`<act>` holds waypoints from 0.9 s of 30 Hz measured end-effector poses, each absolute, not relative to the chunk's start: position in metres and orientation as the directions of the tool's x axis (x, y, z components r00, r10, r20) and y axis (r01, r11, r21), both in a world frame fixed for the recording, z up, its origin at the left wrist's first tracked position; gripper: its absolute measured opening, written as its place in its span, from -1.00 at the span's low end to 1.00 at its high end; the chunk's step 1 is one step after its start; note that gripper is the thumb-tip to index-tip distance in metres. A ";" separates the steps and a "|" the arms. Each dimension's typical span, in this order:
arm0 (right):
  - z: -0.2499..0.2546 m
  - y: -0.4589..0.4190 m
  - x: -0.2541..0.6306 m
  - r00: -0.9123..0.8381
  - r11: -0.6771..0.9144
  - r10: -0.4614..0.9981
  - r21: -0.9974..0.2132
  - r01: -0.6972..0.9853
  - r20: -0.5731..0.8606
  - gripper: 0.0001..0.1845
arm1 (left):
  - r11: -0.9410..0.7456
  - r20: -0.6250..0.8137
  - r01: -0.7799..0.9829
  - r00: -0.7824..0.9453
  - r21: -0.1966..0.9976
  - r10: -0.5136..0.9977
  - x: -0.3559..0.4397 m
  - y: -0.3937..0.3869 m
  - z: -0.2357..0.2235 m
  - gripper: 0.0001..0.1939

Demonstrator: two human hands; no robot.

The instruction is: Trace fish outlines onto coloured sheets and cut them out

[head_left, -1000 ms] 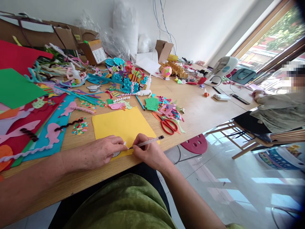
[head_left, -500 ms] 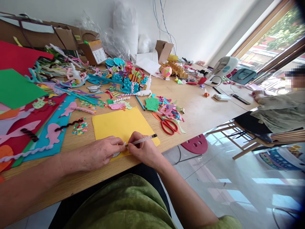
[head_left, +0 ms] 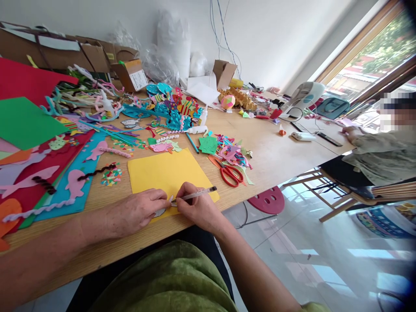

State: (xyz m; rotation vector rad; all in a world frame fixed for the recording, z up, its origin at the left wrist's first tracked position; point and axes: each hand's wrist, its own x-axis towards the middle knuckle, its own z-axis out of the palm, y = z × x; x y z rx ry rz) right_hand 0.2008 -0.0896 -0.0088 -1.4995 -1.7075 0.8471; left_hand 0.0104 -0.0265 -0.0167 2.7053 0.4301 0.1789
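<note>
A yellow sheet (head_left: 165, 171) lies on the wooden table (head_left: 279, 151) in front of me. My left hand (head_left: 138, 211) presses a small grey-white cut-out (head_left: 160, 212) flat on the sheet's near edge, fingers curled down over it. My right hand (head_left: 196, 208) pinches a clear pen (head_left: 195, 195), whose tip touches the cut-out beside the left fingertips.
Red scissors (head_left: 230, 173) and coloured paper scraps (head_left: 227, 149) lie right of the sheet. Felt sheets with pink fish shapes (head_left: 74, 180) cover the left. Cardboard boxes (head_left: 130, 73) stand at the back. Another person's sleeve (head_left: 380, 156) is at the far right. A red stool (head_left: 268, 200) stands below the table edge.
My right hand and the pen have drifted left along the cut-out, toward the left fingertips. The left hand has stayed in place. The view has tilted slightly.
</note>
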 end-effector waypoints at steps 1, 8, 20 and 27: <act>-0.009 -0.090 0.201 -0.085 0.119 0.993 -0.838 0.533 0.087 -0.93 | -0.878 0.068 0.270 0.945 0.395 0.321 0.011 -0.027 -0.017 -0.59; -0.009 -0.090 0.201 -0.075 0.134 0.991 -0.839 0.527 0.111 -0.93 | -0.910 0.135 0.212 0.952 0.357 0.275 0.011 -0.028 -0.015 -0.57; -0.011 -0.089 0.199 -0.015 0.111 0.992 -0.807 0.580 0.126 -0.91 | -0.890 0.129 0.236 0.943 0.390 0.306 0.011 -0.029 -0.014 -0.56; -0.013 -0.088 0.198 0.030 0.085 0.992 -0.813 0.575 0.124 -0.91 | -0.895 0.136 0.231 0.944 0.383 0.302 0.011 -0.028 -0.015 -0.56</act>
